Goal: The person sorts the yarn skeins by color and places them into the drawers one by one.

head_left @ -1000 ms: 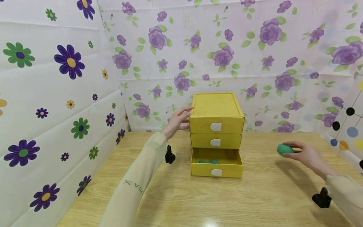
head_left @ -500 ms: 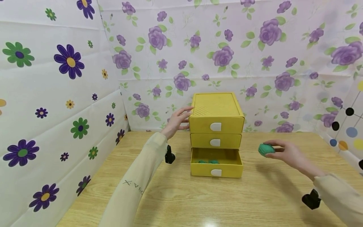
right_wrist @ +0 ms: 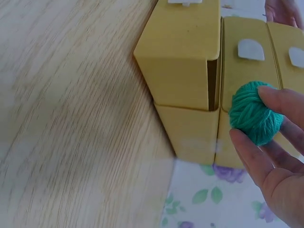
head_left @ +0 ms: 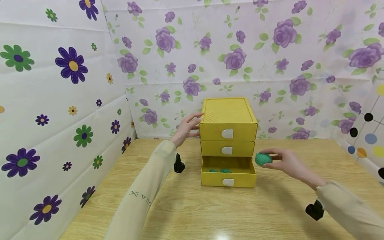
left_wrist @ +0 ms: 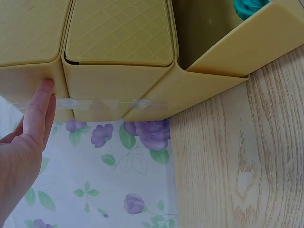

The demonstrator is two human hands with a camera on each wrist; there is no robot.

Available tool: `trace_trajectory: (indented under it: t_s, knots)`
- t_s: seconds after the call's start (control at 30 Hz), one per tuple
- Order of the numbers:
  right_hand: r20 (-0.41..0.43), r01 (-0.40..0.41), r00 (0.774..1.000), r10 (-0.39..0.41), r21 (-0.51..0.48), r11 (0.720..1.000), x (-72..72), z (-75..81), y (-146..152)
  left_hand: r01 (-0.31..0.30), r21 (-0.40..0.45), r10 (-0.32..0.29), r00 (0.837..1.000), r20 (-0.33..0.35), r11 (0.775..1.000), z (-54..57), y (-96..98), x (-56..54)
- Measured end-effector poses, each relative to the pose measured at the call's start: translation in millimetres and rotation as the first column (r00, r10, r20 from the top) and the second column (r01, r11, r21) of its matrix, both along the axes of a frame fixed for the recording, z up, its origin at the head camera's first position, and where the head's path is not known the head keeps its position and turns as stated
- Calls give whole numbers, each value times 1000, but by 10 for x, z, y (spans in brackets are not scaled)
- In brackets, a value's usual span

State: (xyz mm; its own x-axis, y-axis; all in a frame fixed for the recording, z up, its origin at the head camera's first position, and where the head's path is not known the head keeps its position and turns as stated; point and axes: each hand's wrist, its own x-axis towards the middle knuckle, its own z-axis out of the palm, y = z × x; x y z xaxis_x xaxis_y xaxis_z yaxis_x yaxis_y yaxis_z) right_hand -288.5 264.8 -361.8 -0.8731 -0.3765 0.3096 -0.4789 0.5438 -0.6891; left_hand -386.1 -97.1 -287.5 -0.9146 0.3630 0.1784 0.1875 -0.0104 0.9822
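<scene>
A yellow three-drawer cabinet (head_left: 229, 111) stands at the back of the table, its bottom drawer (head_left: 214, 180) pulled out and the upper two closed. Inside that drawer lie green yarn pieces (head_left: 225, 170), one of which shows as teal yarn (left_wrist: 249, 6) in the left wrist view. My left hand (head_left: 186, 129) rests its fingertips on the cabinet's left side, near the top, with fingers fairly straight. Just right of the open drawer, above the table, my right hand (head_left: 286, 163) pinches a ball of green yarn (right_wrist: 255, 113) between thumb and fingers.
The wooden table (head_left: 186, 206) runs up to a wall covering with purple roses (head_left: 166, 40). On the left hangs a white sheet with daisies (head_left: 73, 65); a dotted sheet (head_left: 370, 138) borders the right. Black wrist devices (head_left: 315, 210) sit at both sleeves.
My right hand has carried the green yarn ball leftward, from the right part of the table to beside the open drawer. My left hand stays at the cabinet's side.
</scene>
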Motion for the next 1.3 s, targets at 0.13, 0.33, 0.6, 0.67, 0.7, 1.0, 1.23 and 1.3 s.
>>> trace_trajectory:
  t_s: [0.13, 0.33, 0.6, 0.67, 0.7, 1.0, 1.23, 1.3]
  knots:
    - [-9, -26, 1000, 26, -13, 1000, -28, -28, -125, -19, -3, 19, 1000, -9, 1000, -49, 5, -56]
    - [-6, -48, 999, 48, -16, 999, -66, -44, -275, -18, -5, 18, 1000, -11, 1000, -47, 3, -51]
    - [15, -66, 998, 66, -21, 998, -73, -33, -366, 8, 12, -8, 1000, 11, 1000, -15, -15, -28]
    - [20, -67, 998, 67, -23, 997, -71, -34, -383, 16, 12, -16, 1000, 10, 1000, -8, -16, -22]
    - [20, -67, 998, 67, -24, 997, -73, -37, -389, 18, 12, -18, 1000, 10, 1000, -7, -16, -20]
    - [21, -81, 996, 83, -70, 994, -106, -70, -412, -9, 2, 9, 1000, -16, 1000, -44, 1, -50]
    - [46, -63, 997, 68, -99, 993, -100, -56, -420, -15, 1, 15, 1000, -24, 1000, -57, 2, -64]
    - [48, -64, 996, 70, -110, 992, -86, -49, -437, -13, 2, 14, 1000, -23, 1000, -60, 0, -65]
